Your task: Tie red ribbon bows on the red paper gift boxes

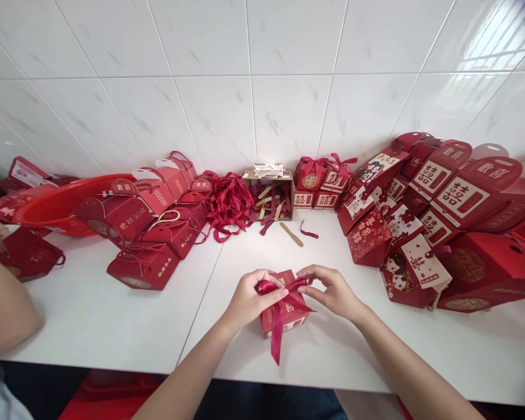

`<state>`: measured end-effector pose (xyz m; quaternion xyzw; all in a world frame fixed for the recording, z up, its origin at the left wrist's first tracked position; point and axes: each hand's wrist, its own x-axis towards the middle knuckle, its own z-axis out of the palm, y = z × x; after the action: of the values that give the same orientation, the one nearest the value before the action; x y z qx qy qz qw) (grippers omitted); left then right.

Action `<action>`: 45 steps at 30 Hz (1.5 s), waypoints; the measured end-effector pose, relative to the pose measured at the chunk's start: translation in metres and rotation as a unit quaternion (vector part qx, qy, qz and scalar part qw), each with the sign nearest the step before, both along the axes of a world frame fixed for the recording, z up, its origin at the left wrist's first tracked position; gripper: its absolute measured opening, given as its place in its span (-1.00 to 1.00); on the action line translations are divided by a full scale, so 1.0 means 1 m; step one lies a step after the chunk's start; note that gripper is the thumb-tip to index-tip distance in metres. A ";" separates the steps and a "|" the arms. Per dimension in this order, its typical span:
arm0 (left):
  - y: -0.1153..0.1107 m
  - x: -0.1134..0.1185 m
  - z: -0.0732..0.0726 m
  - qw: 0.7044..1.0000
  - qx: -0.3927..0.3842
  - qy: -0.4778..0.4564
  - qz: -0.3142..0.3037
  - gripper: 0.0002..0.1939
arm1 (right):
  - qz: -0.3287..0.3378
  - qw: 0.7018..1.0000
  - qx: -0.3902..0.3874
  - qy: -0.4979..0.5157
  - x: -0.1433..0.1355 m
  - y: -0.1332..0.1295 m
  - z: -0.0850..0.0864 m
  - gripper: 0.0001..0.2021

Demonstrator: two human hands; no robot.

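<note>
A small red gift box (pixel 269 324) lies on the white table in front of me, with a dark red ribbon (pixel 278 332) tied in a bow over its top. My left hand (pixel 254 294) pinches the bow's left loop between thumb and fingers. On the other side, my right hand (pixel 328 289) grips the right loop near the knot. One long ribbon tail hangs down over the box's near side, and a shorter one points right. My fingers partly cover the box top.
Stacked red boxes stand at left (pixel 144 265) and right (pixel 459 181). At the back are a ribbon heap (pixel 231 201), a cardboard box (pixel 292 201) of ribbon strips and several bow-tied boxes (pixel 311 175). A red basin (pixel 48 213) and another person's arm (pixel 9 297) are at left.
</note>
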<state>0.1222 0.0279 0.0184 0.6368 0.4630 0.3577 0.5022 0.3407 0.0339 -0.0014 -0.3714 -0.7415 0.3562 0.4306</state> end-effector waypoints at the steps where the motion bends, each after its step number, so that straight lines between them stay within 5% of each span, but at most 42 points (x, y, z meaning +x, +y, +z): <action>1: 0.000 0.001 -0.001 1.000 0.012 0.007 0.008 -0.79 | -0.007 1.000 -0.005 0.008 -0.002 0.000 -0.001 -0.81; 13: 0.002 0.002 -0.011 0.999 0.046 0.023 0.001 -0.72 | -0.071 0.994 -0.020 0.075 -0.002 0.006 -0.009 -0.73; 29: 0.005 0.001 -0.010 0.998 0.042 0.036 -0.006 -0.66 | -0.067 0.989 -0.076 0.108 0.003 0.002 -0.017 -0.67; 35: 0.002 0.000 -0.002 1.000 -0.017 -0.007 -0.020 -0.76 | -0.080 0.984 -0.084 0.138 0.005 0.000 -0.017 -0.71; 39: -0.004 -0.002 0.003 0.993 -0.069 -0.090 -0.014 -0.71 | -0.140 0.971 -0.055 0.184 0.011 -0.023 -0.014 -0.74; 45: -0.011 -0.003 -0.004 0.974 -0.104 -0.203 -0.010 -0.74 | -0.161 0.978 0.017 0.132 -0.020 -0.083 -0.047 -0.11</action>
<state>0.1192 0.0170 0.0148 0.4997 0.3800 0.4242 0.6527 0.3210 -0.0488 -0.0480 -0.4282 -0.6148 0.3155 0.5823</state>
